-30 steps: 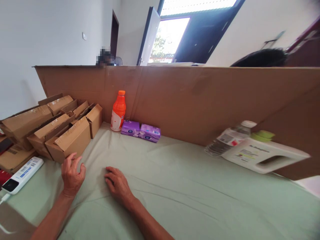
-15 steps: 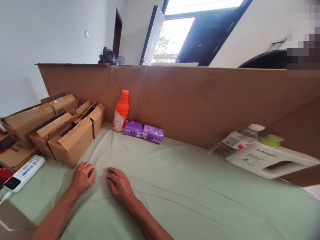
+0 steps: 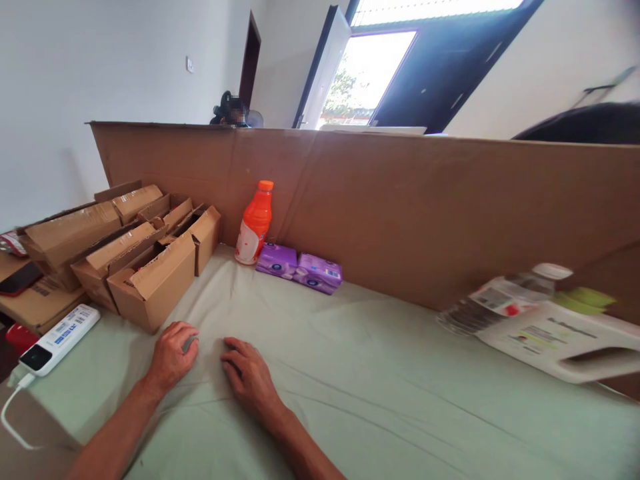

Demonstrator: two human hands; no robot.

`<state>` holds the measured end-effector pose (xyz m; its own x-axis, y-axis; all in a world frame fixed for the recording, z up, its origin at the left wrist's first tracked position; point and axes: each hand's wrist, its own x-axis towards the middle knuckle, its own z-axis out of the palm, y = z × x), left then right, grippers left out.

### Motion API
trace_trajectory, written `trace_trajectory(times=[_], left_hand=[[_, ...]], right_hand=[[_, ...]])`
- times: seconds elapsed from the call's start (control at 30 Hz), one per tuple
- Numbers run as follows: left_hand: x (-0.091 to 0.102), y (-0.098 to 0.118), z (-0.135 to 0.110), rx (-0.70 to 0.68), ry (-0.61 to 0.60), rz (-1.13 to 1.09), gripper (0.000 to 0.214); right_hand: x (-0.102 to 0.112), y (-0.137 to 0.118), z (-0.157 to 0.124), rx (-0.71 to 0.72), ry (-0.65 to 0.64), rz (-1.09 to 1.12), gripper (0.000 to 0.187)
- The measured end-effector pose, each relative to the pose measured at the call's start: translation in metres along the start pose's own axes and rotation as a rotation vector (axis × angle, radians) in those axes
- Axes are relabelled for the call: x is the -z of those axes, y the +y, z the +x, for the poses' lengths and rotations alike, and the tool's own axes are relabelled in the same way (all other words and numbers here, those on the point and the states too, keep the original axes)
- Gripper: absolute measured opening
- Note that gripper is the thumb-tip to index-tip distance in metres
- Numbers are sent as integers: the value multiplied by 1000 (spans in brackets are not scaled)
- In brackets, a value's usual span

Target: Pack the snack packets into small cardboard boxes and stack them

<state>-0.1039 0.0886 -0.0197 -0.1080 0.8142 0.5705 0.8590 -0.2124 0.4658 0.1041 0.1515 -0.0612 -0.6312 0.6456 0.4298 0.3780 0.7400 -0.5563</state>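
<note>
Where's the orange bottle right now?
The orange bottle stands at the back, left of centre in the head view, against the cardboard wall, between the cardboard boxes and the purple packs.

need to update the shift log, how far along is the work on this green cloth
Done: a pale green cloth lies spread out; small brown cardboard boxes, an orange plastic bottle and purple packs sit along the cardboard wall. In hand: left hand curled, right hand flat, both on the cloth, holding no item. Left: creases cross the cloth beside the hands.

head view, forward and down, near
</note>
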Motion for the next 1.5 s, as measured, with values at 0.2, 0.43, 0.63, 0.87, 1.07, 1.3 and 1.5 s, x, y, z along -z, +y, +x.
trace_trajectory(times=[0.2,0.43,0.63,0.87,1.07,1.3,1.5], left_hand=[[1,0,1,3,49,-26,16],[2,4,2,7,20,-59,23],[2,5,1,23,1,-76,24],[1,4,0,38,-12,-87,24],[2,4,-1,48,-10,-84,24],[2,5,0,45,-24,-80,22],[4,1,2,53,9,-76,22]], right_hand=[[-2,1,0,-2,5,-7,21],[-2,2,0,7,1,-3,22],[-1,1,-1,4,-3,-5,22],[-1,-1,-1,-3,-4,-2,21],[-2,-1,-1,0,-4,1,21],[-1,-1,0,0,0,-5,21],[-1,-1,0,-1,-1,-14,21]])
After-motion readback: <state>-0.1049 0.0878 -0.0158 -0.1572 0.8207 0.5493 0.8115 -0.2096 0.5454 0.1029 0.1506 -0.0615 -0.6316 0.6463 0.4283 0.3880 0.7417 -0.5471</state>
